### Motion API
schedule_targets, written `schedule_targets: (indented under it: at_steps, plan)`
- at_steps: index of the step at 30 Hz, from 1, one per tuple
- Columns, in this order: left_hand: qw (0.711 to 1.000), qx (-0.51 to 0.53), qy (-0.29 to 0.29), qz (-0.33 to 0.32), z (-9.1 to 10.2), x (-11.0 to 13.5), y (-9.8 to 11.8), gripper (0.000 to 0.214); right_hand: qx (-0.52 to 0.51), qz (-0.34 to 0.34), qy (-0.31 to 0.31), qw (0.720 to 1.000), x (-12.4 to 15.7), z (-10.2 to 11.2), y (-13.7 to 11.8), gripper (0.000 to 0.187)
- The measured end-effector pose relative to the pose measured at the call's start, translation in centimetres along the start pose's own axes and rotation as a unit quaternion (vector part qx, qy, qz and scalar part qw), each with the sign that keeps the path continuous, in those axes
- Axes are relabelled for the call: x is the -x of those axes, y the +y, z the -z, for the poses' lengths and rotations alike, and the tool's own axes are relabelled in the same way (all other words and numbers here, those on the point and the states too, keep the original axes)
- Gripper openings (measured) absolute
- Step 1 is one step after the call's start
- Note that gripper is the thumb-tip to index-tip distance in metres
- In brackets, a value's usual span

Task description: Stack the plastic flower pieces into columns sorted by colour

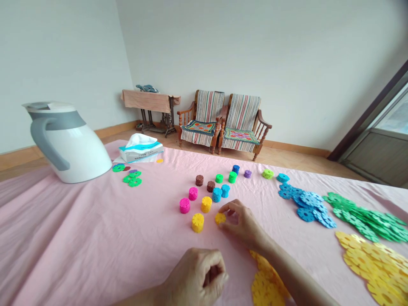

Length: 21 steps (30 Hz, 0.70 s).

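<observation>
My right hand (244, 223) reaches over the pink cloth, thumb and forefinger closed around the edge of a low stack of yellow notched discs (219, 218). Nearer to me, my left hand (199, 276) is curled with thumb and forefinger together; whatever it may hold is hidden. Just left of the right hand stand two taller yellow stacks, a front one (197, 222) and a rear one (206, 204). Beyond them are pink stacks (185, 205), light blue stacks (217, 195) and brown stacks (211, 186). Loose yellow discs (266, 282) lie partly under my right forearm.
Spread at right are piles of blue discs (309, 204), green discs (366, 216) and yellow discs (376, 263). A white and grey jug (76, 146) and a tissue box (142, 151) stand at left, near scattered green discs (133, 179). Wooden chairs (242, 123) stand beyond the table.
</observation>
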<state>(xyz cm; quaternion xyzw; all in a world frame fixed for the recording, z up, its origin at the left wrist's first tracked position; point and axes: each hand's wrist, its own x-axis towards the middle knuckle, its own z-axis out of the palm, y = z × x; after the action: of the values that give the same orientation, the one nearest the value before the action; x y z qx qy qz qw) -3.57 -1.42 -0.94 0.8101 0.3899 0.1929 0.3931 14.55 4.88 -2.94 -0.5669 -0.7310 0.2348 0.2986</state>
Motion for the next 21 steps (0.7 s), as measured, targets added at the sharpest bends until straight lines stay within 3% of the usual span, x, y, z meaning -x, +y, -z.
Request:
schedule_targets:
  at_steps: [7,12,16,21]
  plan:
    - [1.0,-0.014,0.001,-0.003,0.1,0.2,0.2,0.011,0.023,0.01,0.001,1.0,0.0,0.0,-0.1,0.02]
    - [1.0,-0.018,-0.003,-0.001,0.2,0.2,0.3,0.011,0.007,0.024,0.04,0.999,0.4,3.2,-0.3,0.025]
    - [1.0,-0.021,-0.001,-0.005,0.1,0.2,0.2,0.011,0.078,0.024,0.072,0.994,4.0,4.9,0.0,0.037]
    - [0.999,-0.029,0.001,-0.017,-0.1,0.2,0.2,0.013,0.223,0.075,0.045,0.971,11.1,2.8,2.1,0.088]
